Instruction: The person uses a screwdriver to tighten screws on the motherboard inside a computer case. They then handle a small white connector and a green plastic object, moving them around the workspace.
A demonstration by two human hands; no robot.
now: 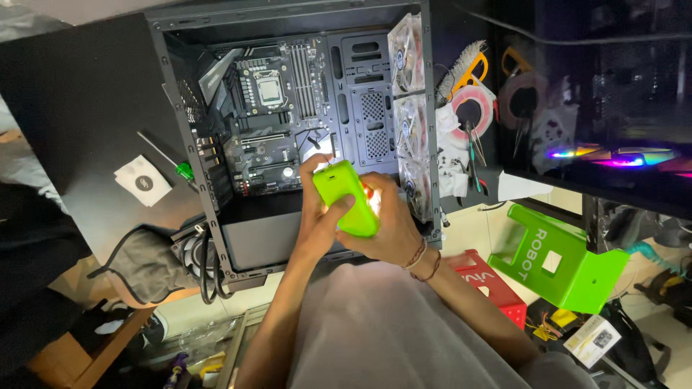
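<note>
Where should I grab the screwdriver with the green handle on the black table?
Grab the screwdriver by its green handle, coming from above. The handle is the thick end and lies flat on the black table close to the computer case; the thin shaft points up-left, away from the case.

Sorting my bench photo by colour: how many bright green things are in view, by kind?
Green device held in both hands: 1
Green-handled screwdriver: 1
Green plastic stool: 1
Total: 3

Open case side (pixel 216 238) above motherboard (pixel 277 115) — fan stack (pixel 411 115) along right wall.
</note>
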